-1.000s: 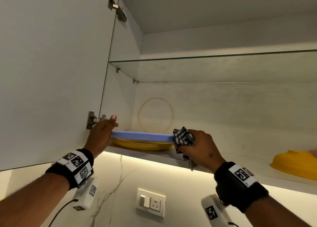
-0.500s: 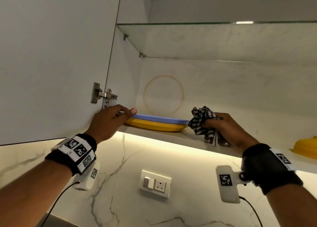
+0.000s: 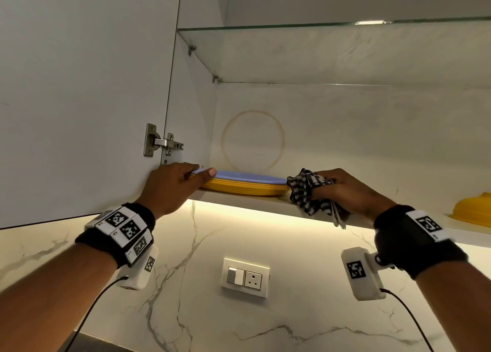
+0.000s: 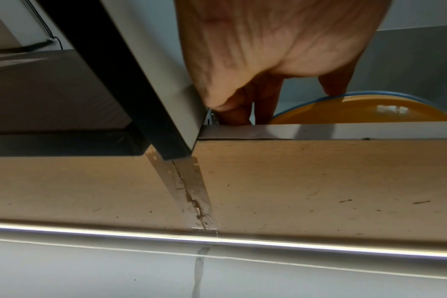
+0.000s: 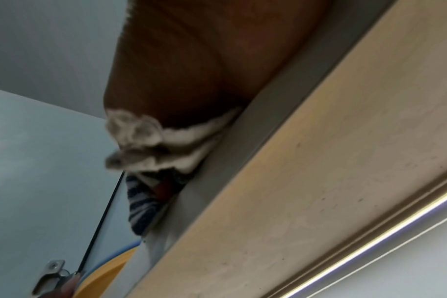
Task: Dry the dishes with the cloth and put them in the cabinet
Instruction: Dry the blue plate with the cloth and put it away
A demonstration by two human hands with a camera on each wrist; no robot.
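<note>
Right wrist view blurred: only the heel of the right hand (image 5: 191,70) and a bunch of checked cloth (image 5: 151,145) against the shelf edge can be made out, fingers hidden. In the head view the right hand (image 3: 348,189) sits at centre right on the cabinet's bottom shelf (image 3: 239,199), fingers curled round the crumpled cloth (image 3: 308,189), a tail of which hangs over the shelf lip. Just left of the cloth lies the stack of plates (image 3: 247,183), a blue one on top of yellow ones; whether cloth and stack touch cannot be told. The left hand (image 3: 172,185) at centre left has its fingers stretched out nearly straight over the left rim of the stack, thumb at the front edge; the fingertips are hidden behind the hand itself. The left wrist view shows what the head view does not: from below, the left hand (image 4: 273,50) with fingers reaching down to the rim of the plates (image 4: 365,108), and the pale, speckled underside of the cabinet with a lit strip along it. A yellow bowl (image 3: 473,208) is cut off by the right edge of the frame. Upper part: glass shelf (image 3: 332,26), open door (image 3: 85,94) at left with its hinge (image 3: 162,141), a ring stain on the back panel. Below: marble wall, veined, with a switch and socket plate (image 3: 245,277).
</note>
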